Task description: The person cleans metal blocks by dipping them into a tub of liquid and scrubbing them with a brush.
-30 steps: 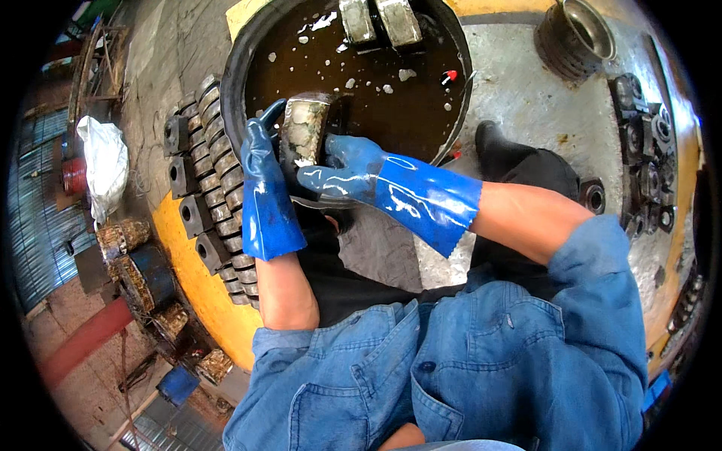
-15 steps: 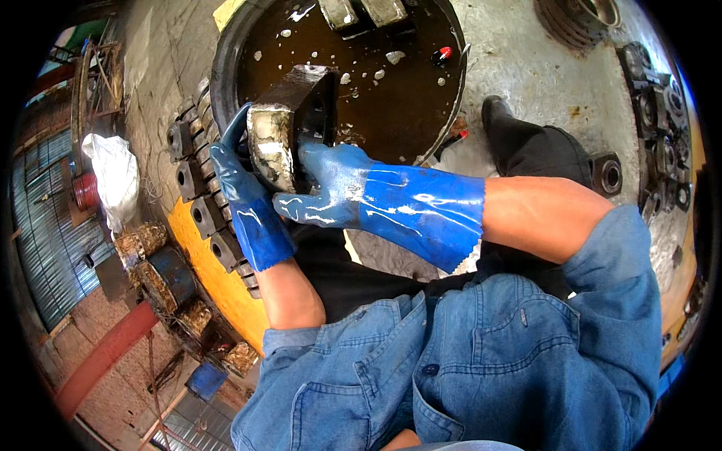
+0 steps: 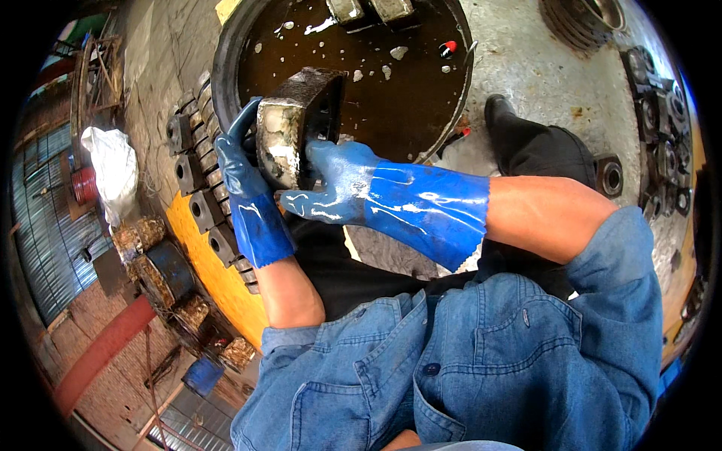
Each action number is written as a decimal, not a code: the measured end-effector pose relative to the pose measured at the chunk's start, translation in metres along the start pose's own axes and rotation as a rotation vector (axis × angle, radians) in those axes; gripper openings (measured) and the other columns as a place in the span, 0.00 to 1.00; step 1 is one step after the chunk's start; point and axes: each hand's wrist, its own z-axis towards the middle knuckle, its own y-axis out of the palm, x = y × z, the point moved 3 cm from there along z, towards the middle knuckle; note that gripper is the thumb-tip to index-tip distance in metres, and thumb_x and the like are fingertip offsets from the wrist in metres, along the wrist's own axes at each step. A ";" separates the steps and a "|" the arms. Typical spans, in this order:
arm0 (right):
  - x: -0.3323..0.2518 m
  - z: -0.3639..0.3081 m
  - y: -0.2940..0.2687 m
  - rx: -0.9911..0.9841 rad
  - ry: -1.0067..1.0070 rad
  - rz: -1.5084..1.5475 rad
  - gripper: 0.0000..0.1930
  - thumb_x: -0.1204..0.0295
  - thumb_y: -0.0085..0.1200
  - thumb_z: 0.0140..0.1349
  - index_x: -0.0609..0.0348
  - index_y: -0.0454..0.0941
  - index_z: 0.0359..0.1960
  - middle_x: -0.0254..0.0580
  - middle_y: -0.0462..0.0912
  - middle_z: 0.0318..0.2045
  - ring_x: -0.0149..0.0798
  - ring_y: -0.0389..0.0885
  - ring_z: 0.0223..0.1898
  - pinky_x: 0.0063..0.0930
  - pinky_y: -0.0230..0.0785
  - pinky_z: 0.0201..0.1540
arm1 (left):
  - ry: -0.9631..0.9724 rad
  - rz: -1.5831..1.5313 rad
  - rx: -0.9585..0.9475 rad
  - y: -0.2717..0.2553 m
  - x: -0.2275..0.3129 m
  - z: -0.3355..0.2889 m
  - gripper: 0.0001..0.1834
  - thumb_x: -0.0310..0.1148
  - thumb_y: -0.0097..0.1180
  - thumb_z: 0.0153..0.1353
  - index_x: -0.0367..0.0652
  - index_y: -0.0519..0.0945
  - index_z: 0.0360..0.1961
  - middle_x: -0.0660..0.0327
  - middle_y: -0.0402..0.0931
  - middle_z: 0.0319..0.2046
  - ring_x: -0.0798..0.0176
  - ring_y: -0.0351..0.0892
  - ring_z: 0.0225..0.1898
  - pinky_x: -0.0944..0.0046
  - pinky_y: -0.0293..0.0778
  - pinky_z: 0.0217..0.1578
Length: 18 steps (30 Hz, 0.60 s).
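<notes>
A chunky metal block (image 3: 280, 143) with a hollow in its side is tilted over the near left part of a round dark tub (image 3: 223, 75). Its surfaces look wet, and its pale, worn face is turned toward me. My left hand (image 3: 242, 161), in a blue rubber glove, presses along the block's left side with the fingers pointing up. Gloved in the same blue, my right hand (image 3: 338, 180) grips the near right side, thumb by the hollow and fingers below. Some fingertips are hidden. Brown liquid (image 3: 391, 98) with floating foam fills the tub.
Two metal blocks (image 3: 368, 11) stick out of the liquid at the far side. A red-tipped object (image 3: 448, 49) lies near the right rim. Holed blocks (image 3: 201, 207) line the left; more parts (image 3: 662, 128) stand at the right. A black boot (image 3: 496, 109) is beside the tub.
The block has tipped slightly and shifted a little to the right and nearer me, with both hands still on it. The tub appears slightly farther right in view.
</notes>
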 end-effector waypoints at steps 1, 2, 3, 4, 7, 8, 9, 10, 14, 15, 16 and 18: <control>0.003 0.001 0.001 0.000 0.003 0.006 0.41 0.42 0.66 0.62 0.64 0.74 0.65 0.61 0.86 0.55 0.58 0.87 0.56 0.41 0.79 0.60 | 0.001 -0.003 -0.011 0.001 -0.001 0.001 0.54 0.79 0.36 0.68 0.37 0.76 0.68 0.48 0.82 0.58 0.54 0.85 0.56 0.55 0.82 0.58; 0.003 0.002 0.002 -0.006 0.003 0.012 0.41 0.42 0.66 0.63 0.64 0.74 0.65 0.60 0.87 0.55 0.57 0.87 0.56 0.41 0.79 0.60 | 0.002 -0.003 -0.016 -0.001 -0.002 0.001 0.54 0.80 0.37 0.68 0.37 0.76 0.68 0.48 0.82 0.58 0.54 0.85 0.56 0.55 0.82 0.58; 0.003 0.001 0.003 -0.011 0.003 0.010 0.40 0.42 0.66 0.63 0.64 0.74 0.65 0.60 0.87 0.55 0.57 0.87 0.56 0.41 0.79 0.61 | 0.004 -0.004 -0.020 -0.002 -0.002 0.000 0.54 0.80 0.38 0.68 0.37 0.76 0.68 0.48 0.82 0.58 0.54 0.85 0.56 0.55 0.82 0.58; 0.002 0.000 0.002 -0.016 0.004 0.007 0.40 0.42 0.66 0.63 0.63 0.74 0.65 0.59 0.87 0.55 0.57 0.87 0.56 0.41 0.78 0.61 | 0.003 -0.004 -0.025 -0.002 0.000 -0.001 0.54 0.80 0.39 0.67 0.37 0.76 0.68 0.48 0.82 0.58 0.54 0.85 0.56 0.55 0.82 0.58; 0.008 0.002 0.004 -0.001 0.011 0.004 0.40 0.43 0.65 0.64 0.62 0.74 0.66 0.58 0.86 0.56 0.56 0.86 0.57 0.42 0.78 0.62 | -0.003 -0.012 -0.045 0.000 -0.003 0.001 0.54 0.80 0.41 0.67 0.37 0.77 0.68 0.48 0.82 0.58 0.54 0.85 0.56 0.55 0.82 0.57; 0.010 0.003 0.006 0.005 0.009 0.002 0.39 0.43 0.65 0.64 0.61 0.74 0.66 0.58 0.86 0.56 0.56 0.86 0.58 0.42 0.77 0.63 | -0.005 -0.015 -0.044 -0.002 -0.005 0.003 0.54 0.80 0.41 0.67 0.37 0.77 0.67 0.47 0.82 0.58 0.54 0.85 0.56 0.55 0.82 0.57; 0.012 0.004 0.007 0.002 -0.001 0.013 0.39 0.43 0.65 0.64 0.61 0.74 0.66 0.59 0.86 0.56 0.57 0.85 0.58 0.42 0.77 0.63 | -0.006 -0.017 -0.042 -0.002 -0.005 0.004 0.54 0.79 0.42 0.67 0.37 0.78 0.67 0.47 0.82 0.58 0.54 0.85 0.56 0.55 0.82 0.57; 0.015 0.005 0.009 0.000 -0.010 0.024 0.39 0.43 0.64 0.64 0.61 0.74 0.67 0.59 0.86 0.57 0.57 0.85 0.58 0.43 0.76 0.63 | -0.020 0.003 -0.034 -0.002 -0.004 0.002 0.53 0.79 0.42 0.67 0.37 0.78 0.67 0.47 0.82 0.58 0.54 0.85 0.56 0.55 0.82 0.58; 0.020 0.006 0.007 -0.015 0.042 -0.002 0.39 0.43 0.64 0.65 0.60 0.73 0.67 0.60 0.86 0.56 0.57 0.85 0.59 0.44 0.76 0.63 | -0.049 0.027 -0.040 0.006 0.001 -0.003 0.52 0.77 0.42 0.69 0.36 0.78 0.67 0.48 0.82 0.59 0.54 0.84 0.57 0.54 0.80 0.60; 0.021 0.006 0.007 -0.011 0.043 -0.005 0.39 0.43 0.64 0.64 0.60 0.74 0.67 0.60 0.86 0.56 0.57 0.85 0.59 0.44 0.76 0.63 | -0.047 0.023 -0.046 0.006 0.000 -0.002 0.51 0.77 0.42 0.69 0.36 0.77 0.67 0.48 0.82 0.59 0.53 0.84 0.58 0.54 0.80 0.60; 0.021 0.007 0.007 -0.006 0.045 -0.008 0.39 0.43 0.64 0.64 0.60 0.74 0.66 0.60 0.86 0.56 0.57 0.85 0.59 0.44 0.76 0.63 | -0.061 0.004 -0.056 0.003 -0.004 0.000 0.52 0.77 0.42 0.69 0.36 0.77 0.68 0.48 0.81 0.60 0.53 0.84 0.58 0.54 0.80 0.61; 0.021 0.008 0.008 -0.002 0.021 0.007 0.39 0.44 0.65 0.64 0.61 0.74 0.66 0.59 0.86 0.56 0.57 0.85 0.58 0.43 0.76 0.62 | -0.082 -0.039 -0.075 0.001 -0.009 0.004 0.52 0.77 0.42 0.69 0.36 0.76 0.68 0.48 0.81 0.60 0.53 0.83 0.59 0.54 0.79 0.61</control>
